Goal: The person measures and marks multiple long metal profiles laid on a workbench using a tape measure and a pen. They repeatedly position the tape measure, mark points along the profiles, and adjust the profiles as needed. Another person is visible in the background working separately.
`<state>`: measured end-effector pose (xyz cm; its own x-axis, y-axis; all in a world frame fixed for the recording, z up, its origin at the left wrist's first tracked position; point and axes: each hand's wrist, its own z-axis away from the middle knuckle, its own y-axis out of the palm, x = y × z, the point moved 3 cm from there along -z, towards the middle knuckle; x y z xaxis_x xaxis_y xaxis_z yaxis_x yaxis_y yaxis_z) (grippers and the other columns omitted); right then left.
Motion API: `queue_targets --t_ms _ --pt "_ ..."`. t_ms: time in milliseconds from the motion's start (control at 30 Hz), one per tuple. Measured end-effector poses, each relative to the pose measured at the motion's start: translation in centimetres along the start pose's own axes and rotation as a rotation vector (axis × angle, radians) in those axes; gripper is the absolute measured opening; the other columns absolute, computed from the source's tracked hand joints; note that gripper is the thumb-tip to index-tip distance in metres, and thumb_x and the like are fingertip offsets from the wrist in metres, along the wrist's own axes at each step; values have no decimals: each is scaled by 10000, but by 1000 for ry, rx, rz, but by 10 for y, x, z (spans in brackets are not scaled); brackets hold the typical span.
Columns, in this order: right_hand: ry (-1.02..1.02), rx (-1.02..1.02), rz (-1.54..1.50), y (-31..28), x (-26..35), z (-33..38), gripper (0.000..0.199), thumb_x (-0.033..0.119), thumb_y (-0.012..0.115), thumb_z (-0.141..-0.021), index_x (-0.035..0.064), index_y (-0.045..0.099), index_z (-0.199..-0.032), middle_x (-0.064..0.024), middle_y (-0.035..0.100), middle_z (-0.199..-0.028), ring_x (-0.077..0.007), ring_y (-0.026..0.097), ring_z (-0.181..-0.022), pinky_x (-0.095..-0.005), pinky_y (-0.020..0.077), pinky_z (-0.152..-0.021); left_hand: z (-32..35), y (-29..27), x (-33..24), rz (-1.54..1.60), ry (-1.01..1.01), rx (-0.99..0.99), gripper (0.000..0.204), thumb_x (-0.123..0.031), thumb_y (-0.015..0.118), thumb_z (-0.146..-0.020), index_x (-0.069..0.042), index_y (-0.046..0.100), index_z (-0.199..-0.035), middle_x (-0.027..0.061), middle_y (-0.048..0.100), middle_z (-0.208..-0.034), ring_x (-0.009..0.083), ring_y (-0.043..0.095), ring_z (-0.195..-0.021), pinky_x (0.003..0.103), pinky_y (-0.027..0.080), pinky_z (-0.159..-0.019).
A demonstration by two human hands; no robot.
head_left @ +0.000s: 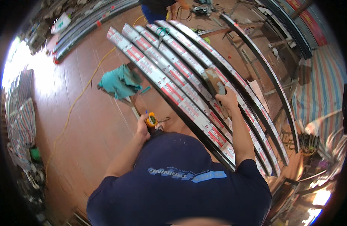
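My left hand point(143, 128) is closed round a yellow tape measure point(151, 119), just in front of my body. Over on the right, my right hand point(229, 98) curls its fingers at the near end of a brown, wood-like block point(214, 78) with a grey part point(220, 89); its exact kind is unclear. The block rests across several long, dark metal profiles point(173, 96) laid side by side, their top faces covered in white and red printed film. Green-handled scissors point(163, 31) lie on the far part of the profiles.
A teal cloth point(120, 81) drapes over a low stand left of the profiles. A yellow cable point(72, 109) snakes along the brown floor point(90, 139). Another long profile point(269, 67) rests on a frame at right, near a striped sheet point(318, 86). A person point(156, 9) stands at the far end.
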<state>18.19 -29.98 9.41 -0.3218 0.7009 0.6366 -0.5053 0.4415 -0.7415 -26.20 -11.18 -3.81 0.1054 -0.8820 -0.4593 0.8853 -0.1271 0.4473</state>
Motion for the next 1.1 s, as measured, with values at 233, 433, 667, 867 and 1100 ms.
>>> queue_targets --t_ms 233,433,667,867,1100 --pt "-33 -111 184 41 -8 -28 732 367 936 -777 13 792 -1401 -229 851 -1269 -368 825 -1185 -477 625 -1062 4 -19 -28 83 11 145 504 -494 642 -1070 -17 749 -1191 174 829 -1003 263 772 -784 379 592 -638" --pt "-201 -294 190 48 -12 27 918 388 1027 -856 -9 651 -1594 -247 713 -1554 -417 659 -1480 -491 515 -1269 -20 -14 -36 -6 -92 223 385 -321 702 -990 -10 746 -1212 163 804 -1016 267 734 -758 395 593 -640" --pt "-102 45 388 78 -38 188 1213 481 1094 -641 85 554 -1652 -197 675 -1568 -428 592 -1502 -580 441 -1301 -42 11 -23 -273 -267 190 423 -379 675 -951 -48 790 -1188 53 756 -957 213 632 -774 367 482 -649" --pt "2 -45 394 74 -58 197 1149 443 1094 -636 114 586 -1613 -159 709 -1438 -398 641 -1401 -615 462 -1179 -63 21 -5 -402 -404 324 388 -268 638 -1008 -6 754 -1270 140 828 -1103 272 759 -873 361 613 -733" --pt "-29 -50 360 60 -68 170 1109 403 1042 -649 91 600 -1618 -168 695 -1517 -396 630 -1466 -586 476 -1213 -59 29 4 -324 -403 353 497 -348 648 -1022 13 769 -1341 113 813 -1055 236 721 -769 324 551 -620"
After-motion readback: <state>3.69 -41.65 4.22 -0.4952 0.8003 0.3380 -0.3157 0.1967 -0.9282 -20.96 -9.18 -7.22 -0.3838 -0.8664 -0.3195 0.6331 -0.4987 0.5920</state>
